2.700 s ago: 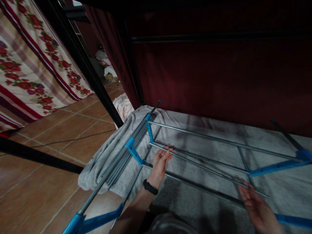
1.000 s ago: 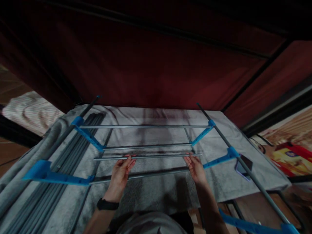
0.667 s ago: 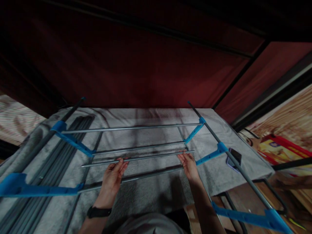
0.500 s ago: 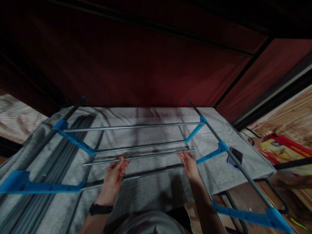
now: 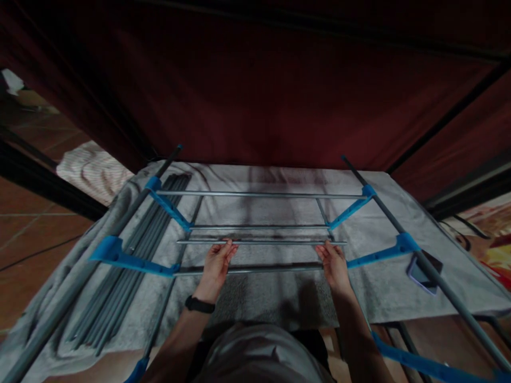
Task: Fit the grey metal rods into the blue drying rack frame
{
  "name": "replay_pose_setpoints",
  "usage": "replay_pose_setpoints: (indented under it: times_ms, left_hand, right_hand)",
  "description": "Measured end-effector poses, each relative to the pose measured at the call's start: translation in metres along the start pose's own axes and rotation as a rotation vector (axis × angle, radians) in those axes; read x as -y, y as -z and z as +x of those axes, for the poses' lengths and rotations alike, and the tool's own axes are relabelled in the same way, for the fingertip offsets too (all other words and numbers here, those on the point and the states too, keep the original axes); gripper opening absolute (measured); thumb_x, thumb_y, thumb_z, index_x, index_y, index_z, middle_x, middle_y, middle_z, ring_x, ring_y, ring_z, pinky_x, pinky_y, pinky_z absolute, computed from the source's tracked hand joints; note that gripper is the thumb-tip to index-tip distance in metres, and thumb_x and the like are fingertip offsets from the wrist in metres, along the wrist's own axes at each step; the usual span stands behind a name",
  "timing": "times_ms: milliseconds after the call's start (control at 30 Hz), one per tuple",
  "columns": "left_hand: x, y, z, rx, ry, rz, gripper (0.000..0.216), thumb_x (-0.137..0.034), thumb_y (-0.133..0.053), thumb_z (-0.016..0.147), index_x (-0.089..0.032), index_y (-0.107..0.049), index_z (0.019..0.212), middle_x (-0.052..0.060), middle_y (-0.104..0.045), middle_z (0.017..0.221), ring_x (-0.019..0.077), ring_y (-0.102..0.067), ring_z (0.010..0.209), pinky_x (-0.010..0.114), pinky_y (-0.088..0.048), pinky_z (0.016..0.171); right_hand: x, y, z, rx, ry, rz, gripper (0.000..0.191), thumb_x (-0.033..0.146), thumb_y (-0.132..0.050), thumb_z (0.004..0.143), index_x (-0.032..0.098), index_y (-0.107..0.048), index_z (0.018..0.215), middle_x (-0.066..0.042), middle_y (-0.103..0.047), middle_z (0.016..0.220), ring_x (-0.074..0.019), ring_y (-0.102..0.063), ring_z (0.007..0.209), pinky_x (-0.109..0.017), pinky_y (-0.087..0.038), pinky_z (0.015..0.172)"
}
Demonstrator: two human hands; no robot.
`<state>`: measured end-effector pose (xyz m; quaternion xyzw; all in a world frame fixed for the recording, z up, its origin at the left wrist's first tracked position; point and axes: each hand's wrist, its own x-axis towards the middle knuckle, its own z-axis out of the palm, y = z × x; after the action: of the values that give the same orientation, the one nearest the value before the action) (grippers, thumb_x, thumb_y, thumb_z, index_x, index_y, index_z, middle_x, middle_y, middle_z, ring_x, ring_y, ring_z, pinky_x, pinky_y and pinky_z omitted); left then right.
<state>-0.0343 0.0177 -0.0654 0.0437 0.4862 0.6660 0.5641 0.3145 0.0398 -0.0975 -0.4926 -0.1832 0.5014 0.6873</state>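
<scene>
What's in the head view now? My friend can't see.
The left hand and right hand hold a thin grey metal rod amid a frame of grey tubes and blue plastic joints. A fuzzy grey blanket lies beneath.

Nothing legible in view. Red-and-yellow printed packaging (image 5: 498, 272), right edge: cut off and blurred, any lettering unreadable. Smartphone with dark screen and pale-purple rim (image 5: 420, 274): no characters can be made out. Black wristband (image 5: 199, 305): any marking too small to read.
</scene>
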Motion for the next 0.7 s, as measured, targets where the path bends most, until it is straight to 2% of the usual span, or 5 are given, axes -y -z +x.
replay_pose_setpoints:
  times_ms: [200, 333, 433, 600, 700]
  left_hand:
    - [0.004, 0.005, 0.002, 0.047, -0.005, 0.022, 0.026, -0.011, -0.091, 0.067, -0.014, -0.069, 0.078, 0.003, -0.076, 0.078, 0.0146, -0.075, 0.073, 0.025, -0.061, 0.075]
    - [0.005, 0.005, 0.003, 0.061, 0.002, -0.017, 0.022, -0.011, -0.089, 0.071, -0.014, -0.068, 0.078, 0.006, -0.078, 0.084, 0.0177, -0.077, 0.077, 0.029, -0.063, 0.078]
    - [0.004, 0.006, 0.004, 0.068, 0.017, -0.021, 0.017, -0.01, -0.085, 0.075, -0.013, -0.069, 0.08, 0.008, -0.079, 0.085, 0.0182, -0.077, 0.076, 0.03, -0.063, 0.077]
    - [0.005, 0.007, 0.004, 0.068, 0.012, -0.034, 0.014, -0.008, -0.081, 0.08, -0.014, -0.069, 0.084, 0.008, -0.079, 0.086, 0.0175, -0.077, 0.077, 0.03, -0.064, 0.079]
    - [0.005, 0.007, 0.003, 0.055, 0.012, -0.031, 0.013, -0.008, -0.08, 0.081, -0.014, -0.068, 0.082, 0.009, -0.079, 0.085, 0.0176, -0.077, 0.077, 0.03, -0.064, 0.08]
  right_hand:
    - [-0.001, 0.005, 0.002, 0.018, -0.004, -0.007, 0.038, 0.036, -0.098, 0.062, 0.023, -0.064, 0.075, 0.006, -0.074, 0.08, -0.0129, -0.075, 0.078, -0.037, -0.063, 0.098]
    - [0.002, 0.007, 0.005, 0.036, -0.029, -0.033, 0.034, 0.034, -0.095, 0.063, 0.024, -0.067, 0.08, 0.005, -0.075, 0.085, -0.0151, -0.076, 0.08, -0.047, -0.061, 0.103]
    - [0.006, 0.006, 0.003, 0.05, -0.064, -0.07, 0.029, 0.031, -0.091, 0.065, 0.025, -0.068, 0.081, 0.005, -0.076, 0.085, -0.0159, -0.076, 0.083, -0.047, -0.06, 0.105]
    - [0.015, -0.011, -0.028, 0.123, -0.291, -0.235, 0.03, 0.034, -0.088, 0.063, 0.023, -0.072, 0.086, -0.006, -0.079, 0.089, -0.022, -0.077, 0.087, -0.038, -0.065, 0.086]
    - [0.042, -0.035, -0.058, 0.228, -0.32, -0.348, 0.035, 0.036, -0.09, 0.063, 0.022, -0.075, 0.091, -0.005, -0.078, 0.084, -0.0205, -0.074, 0.078, -0.033, -0.064, 0.075]
